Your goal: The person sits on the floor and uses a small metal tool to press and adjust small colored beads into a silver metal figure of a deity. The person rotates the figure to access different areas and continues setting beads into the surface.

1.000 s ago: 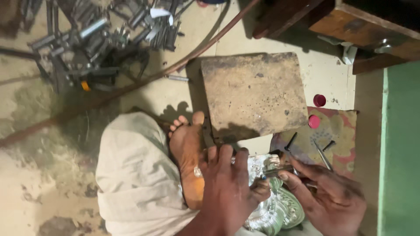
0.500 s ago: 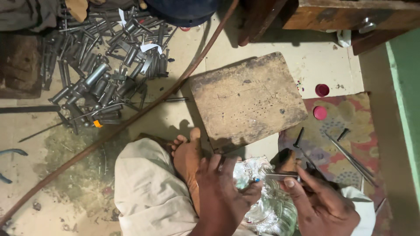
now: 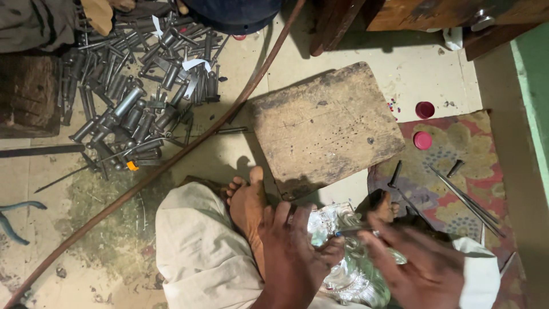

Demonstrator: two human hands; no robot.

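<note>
— What's the floor like down there?
— Pale concrete floor (image 3: 400,74), stained and dusty, dim light, shadows pooling under a worn wooden block (image 3: 326,129).
— Anything around it?
— A heap of grey metal cylinders (image 3: 137,97) top left, a long curved rod (image 3: 171,160) crossing beside it, a patterned mat (image 3: 457,171) right, dark wooden furniture (image 3: 434,17) along the top, green wall (image 3: 534,86) at the edge.

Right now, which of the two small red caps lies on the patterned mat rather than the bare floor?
The lower red cap, resting on the patterned mat's top edge; the upper red cap sits on pale floor.
</note>
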